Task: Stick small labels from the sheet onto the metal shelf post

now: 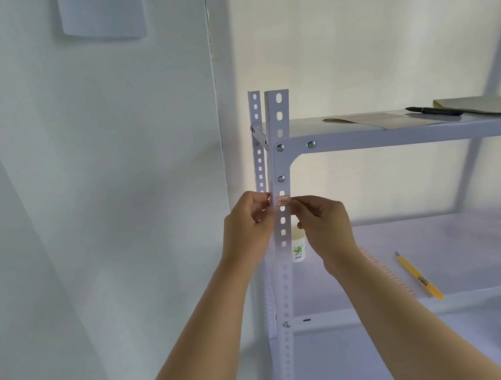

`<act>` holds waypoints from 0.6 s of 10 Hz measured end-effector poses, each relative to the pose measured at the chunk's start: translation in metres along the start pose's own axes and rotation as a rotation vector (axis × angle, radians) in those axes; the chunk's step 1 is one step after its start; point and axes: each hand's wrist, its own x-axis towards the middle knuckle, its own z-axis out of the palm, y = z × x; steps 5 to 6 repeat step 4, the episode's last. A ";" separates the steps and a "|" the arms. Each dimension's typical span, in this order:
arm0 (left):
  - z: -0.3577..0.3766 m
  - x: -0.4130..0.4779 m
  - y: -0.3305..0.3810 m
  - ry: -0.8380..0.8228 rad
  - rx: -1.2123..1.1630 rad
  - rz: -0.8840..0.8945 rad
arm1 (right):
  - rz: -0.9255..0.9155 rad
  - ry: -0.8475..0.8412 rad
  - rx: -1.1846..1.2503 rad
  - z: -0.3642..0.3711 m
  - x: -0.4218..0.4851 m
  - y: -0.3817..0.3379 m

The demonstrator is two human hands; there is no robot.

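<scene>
1. The white perforated metal shelf post stands upright at the near left corner of the rack: painted angle steel, smooth, punched with oval slots and fixed with round silver bolts.
2. Two small white labels with red borders sit on the post face, one directly above the other, just below the top shelf bracket. Their print is too small to read.
3. My left hand is curled at the post's left edge, fingertips pinched close beside the labels; I cannot tell whether they hold anything.
4. My right hand is nearly closed, thumb and forefinger touching the right end of the labels.
5. A small white plastic bottle with a green printed motif stands behind the post; its wording is illegible.
6. The top shelf carries pale paper sheets and a black pen.
7. The lower shelf holds a yellow utility knife, far right of the post.
8. Plain white walls surround the rack.
</scene>
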 end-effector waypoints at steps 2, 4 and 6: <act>-0.007 -0.038 0.021 0.049 0.156 0.016 | -0.030 -0.034 -0.062 -0.026 -0.028 -0.005; -0.001 -0.080 0.061 0.106 0.174 0.022 | -0.117 -0.068 -0.109 -0.073 -0.058 -0.022; -0.001 -0.080 0.061 0.106 0.174 0.022 | -0.117 -0.068 -0.109 -0.073 -0.058 -0.022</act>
